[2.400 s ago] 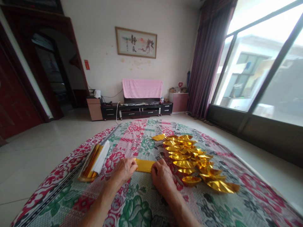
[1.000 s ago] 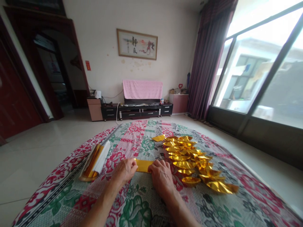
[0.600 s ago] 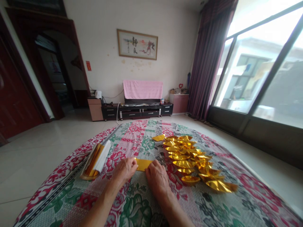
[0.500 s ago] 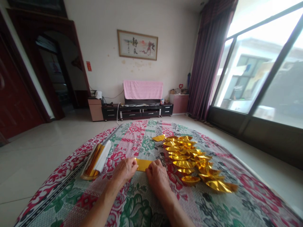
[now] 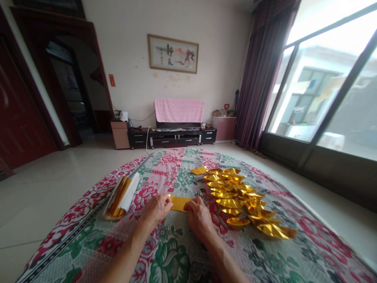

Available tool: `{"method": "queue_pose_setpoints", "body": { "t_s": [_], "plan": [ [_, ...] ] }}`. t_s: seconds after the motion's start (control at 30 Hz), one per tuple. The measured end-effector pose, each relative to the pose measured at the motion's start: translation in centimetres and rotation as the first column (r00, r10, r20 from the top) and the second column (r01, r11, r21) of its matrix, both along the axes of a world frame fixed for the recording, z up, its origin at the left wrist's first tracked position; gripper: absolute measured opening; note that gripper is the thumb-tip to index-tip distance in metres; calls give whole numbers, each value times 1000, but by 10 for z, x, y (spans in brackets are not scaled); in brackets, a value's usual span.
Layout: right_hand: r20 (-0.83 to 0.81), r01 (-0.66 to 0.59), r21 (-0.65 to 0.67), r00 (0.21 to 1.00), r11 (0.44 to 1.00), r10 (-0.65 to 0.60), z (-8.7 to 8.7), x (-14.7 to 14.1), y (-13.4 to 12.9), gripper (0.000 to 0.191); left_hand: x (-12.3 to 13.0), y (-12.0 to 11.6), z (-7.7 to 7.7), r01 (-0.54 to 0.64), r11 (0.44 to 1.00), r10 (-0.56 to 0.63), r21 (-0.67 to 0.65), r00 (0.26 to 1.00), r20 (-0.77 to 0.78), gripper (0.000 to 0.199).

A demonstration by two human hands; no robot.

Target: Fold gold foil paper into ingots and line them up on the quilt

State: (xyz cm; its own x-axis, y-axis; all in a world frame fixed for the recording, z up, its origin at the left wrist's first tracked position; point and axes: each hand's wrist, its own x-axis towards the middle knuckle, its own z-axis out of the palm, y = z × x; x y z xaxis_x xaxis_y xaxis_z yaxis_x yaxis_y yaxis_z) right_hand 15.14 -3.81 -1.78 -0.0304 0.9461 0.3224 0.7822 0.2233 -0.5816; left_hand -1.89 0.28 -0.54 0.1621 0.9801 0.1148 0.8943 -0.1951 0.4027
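Note:
A flat strip of gold foil paper (image 5: 179, 203) is stretched between my two hands, low over the patterned tablecloth. My left hand (image 5: 159, 206) pinches its left end, and my right hand (image 5: 199, 214) has its fingers closed on the right end. To the right of my hands, several shiny gold boat-shaped folded papers (image 5: 229, 203) lie in slanting rows. At the far end of these rows is a flatter folded gold piece (image 5: 198, 170).
A roll of gold and white sheets (image 5: 121, 196) lies left of my hands on the round table's floral cloth (image 5: 169, 259). Beyond the table stand a low black cabinet (image 5: 176, 137) and a pink cloth (image 5: 179, 110) draped over something.
My right hand has shifted slightly right along the gold strip, so more of the strip shows between my hands. The camera view has shifted a little.

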Motion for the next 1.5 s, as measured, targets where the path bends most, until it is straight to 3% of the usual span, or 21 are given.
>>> {"method": "queue_pose_setpoints", "body": {
  "t_s": [0.27,0.47,0.7,0.8,0.9,0.93,1.03,1.17,1.3,1.5],
  "plan": [
    [194,141,51,970,989,-148,2,-16,-4,19,-4,0,-1,-28,1000,27,13,998,53,11],
    [199,146,58,968,988,-154,1,-16,-2,16,-17,-2,2,39,998,-42,49,998,50,12],
    [182,151,68,970,986,-161,-4,-15,0,15,-28,5,-10,50,995,-56,91,996,65,12],
    [174,155,73,971,985,-165,-5,-15,1,14,-31,6,-11,-52,995,37,89,987,156,13],
    [173,159,71,970,985,-169,-6,-16,1,14,-26,0,-5,-239,947,167,214,937,305,17],
    [175,160,73,970,984,-170,-6,-16,1,14,-21,-2,-2,-248,931,145,267,925,351,18],
    [184,160,86,968,983,-174,-7,-16,2,14,-4,-8,0,-84,944,-45,319,926,376,19],
    [185,157,99,967,983,-173,-9,-16,2,14,11,-8,-11,118,939,-201,324,951,235,19],
    [198,155,103,965,983,-173,-8,-15,0,14,11,-5,-22,119,957,-163,264,975,153,19],
    [231,161,101,956,982,-181,-6,-15,2,20,17,-10,-21,53,973,-79,226,991,108,9]
  ]
}}
